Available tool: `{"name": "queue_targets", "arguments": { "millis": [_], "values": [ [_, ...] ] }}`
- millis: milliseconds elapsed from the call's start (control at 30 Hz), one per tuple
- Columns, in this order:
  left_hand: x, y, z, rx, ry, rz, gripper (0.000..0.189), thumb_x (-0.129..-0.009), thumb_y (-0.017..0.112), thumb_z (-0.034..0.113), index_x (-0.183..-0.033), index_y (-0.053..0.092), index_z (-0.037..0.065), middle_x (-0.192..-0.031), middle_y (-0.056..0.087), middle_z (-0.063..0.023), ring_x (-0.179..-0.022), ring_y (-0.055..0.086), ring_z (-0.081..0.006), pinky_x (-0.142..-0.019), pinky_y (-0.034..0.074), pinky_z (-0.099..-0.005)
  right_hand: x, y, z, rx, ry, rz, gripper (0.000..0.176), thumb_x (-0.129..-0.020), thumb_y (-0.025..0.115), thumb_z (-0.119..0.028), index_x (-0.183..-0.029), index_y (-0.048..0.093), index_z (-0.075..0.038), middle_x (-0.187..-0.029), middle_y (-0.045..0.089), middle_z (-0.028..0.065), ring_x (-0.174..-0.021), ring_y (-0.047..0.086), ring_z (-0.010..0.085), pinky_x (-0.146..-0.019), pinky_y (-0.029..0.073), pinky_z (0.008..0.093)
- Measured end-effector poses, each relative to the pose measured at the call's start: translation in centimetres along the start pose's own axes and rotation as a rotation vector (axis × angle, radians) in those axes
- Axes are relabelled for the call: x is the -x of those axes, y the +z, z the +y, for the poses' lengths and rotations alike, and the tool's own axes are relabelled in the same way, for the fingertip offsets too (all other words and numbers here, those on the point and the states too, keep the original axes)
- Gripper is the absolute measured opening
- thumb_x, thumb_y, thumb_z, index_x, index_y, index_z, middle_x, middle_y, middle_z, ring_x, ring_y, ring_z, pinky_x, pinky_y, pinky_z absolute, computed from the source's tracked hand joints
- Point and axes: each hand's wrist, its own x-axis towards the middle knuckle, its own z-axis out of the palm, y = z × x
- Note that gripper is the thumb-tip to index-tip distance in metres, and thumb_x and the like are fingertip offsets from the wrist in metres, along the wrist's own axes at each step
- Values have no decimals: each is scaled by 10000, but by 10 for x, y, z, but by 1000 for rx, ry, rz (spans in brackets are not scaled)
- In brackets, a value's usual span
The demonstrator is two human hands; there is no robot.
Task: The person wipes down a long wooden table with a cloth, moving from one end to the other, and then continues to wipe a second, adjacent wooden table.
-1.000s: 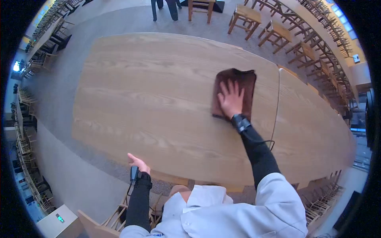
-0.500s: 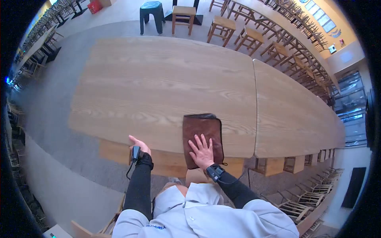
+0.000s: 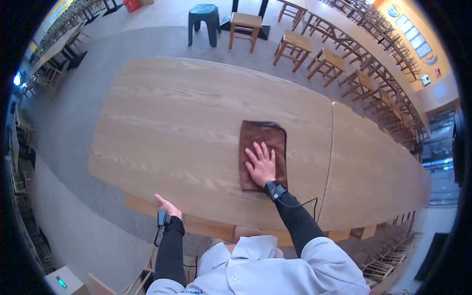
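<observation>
A brown folded cloth with dark edging [image 3: 250, 133] lies flat on the light wood table [image 3: 162, 118], right of its middle. Pressed flat on the cloth is my right hand [image 3: 262, 166], its fingers spread. My left hand [image 3: 168, 205] is at the near edge of the table, fingers stretched out and apart from the cloth, with nothing seen in it. Part of that hand is turned away from view.
A seam [image 3: 330, 162] separates this table from a second table [image 3: 373, 172] on the right. Beyond the far edge stand a dark green plastic stool [image 3: 203, 22] and several wooden stools [image 3: 293, 44]. A dark cable [image 3: 314, 209] loops beside my right forearm.
My right hand has slid the cloth forward and slightly right, away from the near table edge. My left hand stays by that edge. The view has shifted a little.
</observation>
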Motion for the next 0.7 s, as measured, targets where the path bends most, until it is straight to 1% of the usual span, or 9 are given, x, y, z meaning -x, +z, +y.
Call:
{"name": "queue_targets", "arguments": {
  "millis": [67,100,167,200,267,400,500,567,700],
  "values": [
    [38,-8,62,-704,-263,70,698,-926,476,620,-1181,625,-14,-1083,694,-140,-908,683,-277,-755,563,-380,-48,5,23,21,22,11,490,-870,587,-410,-1335,533,-266,-1506,358,54,-1421,260,292,-1115,197,602],
    [60,-5,97,-713,-277,99,698,-926,476,620,-1181,625,-14,-1083,694,-140,-908,683,-277,-755,563,-380,-73,8,35,36,29,14,498,-870,587,-412,-1342,527,-265,-1506,357,54,-1422,257,293,-1114,201,605],
    [96,13,155,-230,-272,155,690,-930,455,629,-1371,466,99,-1351,547,-88,-1111,596,-230,-933,503,-429,-118,18,58,35,46,53,500,-871,586,-412,-1346,526,-267,-1507,353,47,-1423,255,291,-1113,200,612],
    [93,12,151,-242,-274,177,690,-930,455,629,-1371,466,99,-1351,547,-88,-1111,596,-230,-933,503,-429,-137,23,68,46,44,79,500,-876,581,-412,-1351,519,-269,-1508,350,45,-1422,258,288,-1114,198,612],
    [88,10,136,-32,-180,209,681,-937,483,595,-1164,601,-36,-1129,666,-141,-933,663,-274,-789,551,-387,-175,29,87,89,69,88,500,-895,547,-440,-1366,497,-279,-1504,351,34,-1422,257,279,-1106,204,622],
    [102,18,166,-86,-226,193,674,-938,490,589,-1161,588,-40,-1119,658,-138,-944,653,-273,-816,545,-392,-248,54,126,177,231,148,510,-908,515,-472,-1386,470,-303,-1508,352,20,-1419,268,274,-1101,217,623],
    [101,14,158,16,-262,211,677,-936,499,585,-1174,574,-44,-1116,651,-141,-947,649,-271,-813,544,-392,-286,65,148,221,266,193,509,-913,498,-498,-1393,457,-333,-1507,359,13,-1414,287,270,-1100,217,624],
    [92,7,146,63,-176,159,673,-931,524,574,-1163,569,-56,-1116,645,-143,-925,646,-259,-805,542,-385,-304,64,160,237,290,126,519,-927,457,-525,-1411,434,-341,-1512,356,16,-1423,277,262,-1108,206,625],
    [103,21,163,-12,-178,241,652,-929,547,553,-1139,568,-64,-1112,647,-142,-910,647,-257,-799,539,-371,-316,63,169,231,299,50,512,-957,399,-521,-1435,402,-338,-1537,327,16,-1438,255,245,-1119,186,627]
  ]
}}
